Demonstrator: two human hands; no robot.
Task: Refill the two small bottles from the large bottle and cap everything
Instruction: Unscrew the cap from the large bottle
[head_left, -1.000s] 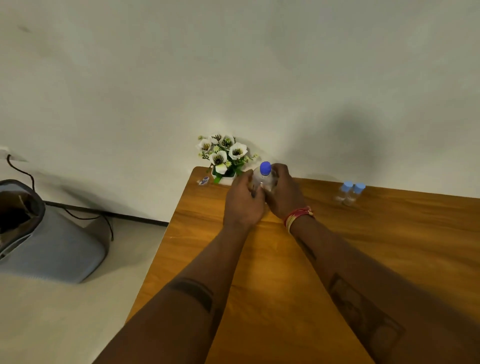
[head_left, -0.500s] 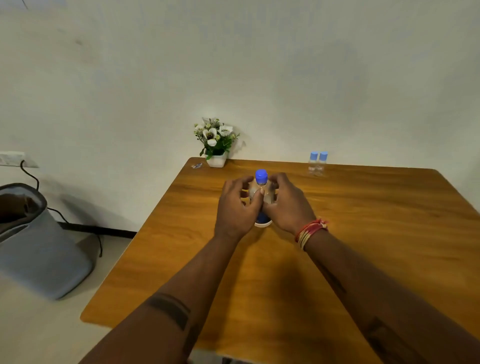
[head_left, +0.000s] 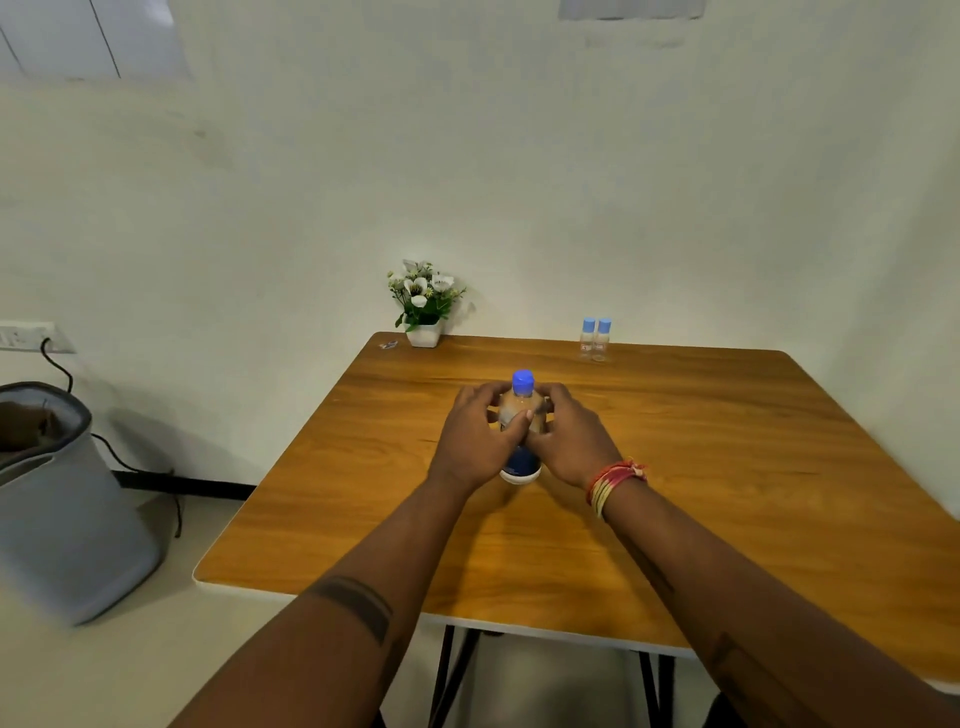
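The large clear bottle (head_left: 521, 410) with a blue cap and a dark blue label stands upright at the middle of the wooden table (head_left: 727, 467). My left hand (head_left: 475, 441) wraps it from the left and my right hand (head_left: 569, 441) from the right, both closed on its body. The cap is on. Two small clear bottles (head_left: 595, 340) with light blue caps stand side by side at the table's far edge, right of centre, well beyond my hands.
A white pot of white flowers (head_left: 423, 312) sits at the far left corner of the table, with a small scrap (head_left: 388, 344) beside it. A grey bin (head_left: 62, 499) and a black cable lie on the floor at the left. A wall stands right behind the table.
Both hands brought the large bottle from the far left corner by the flowers toward me to the middle of the table. The view has pulled back and shows more of the table.
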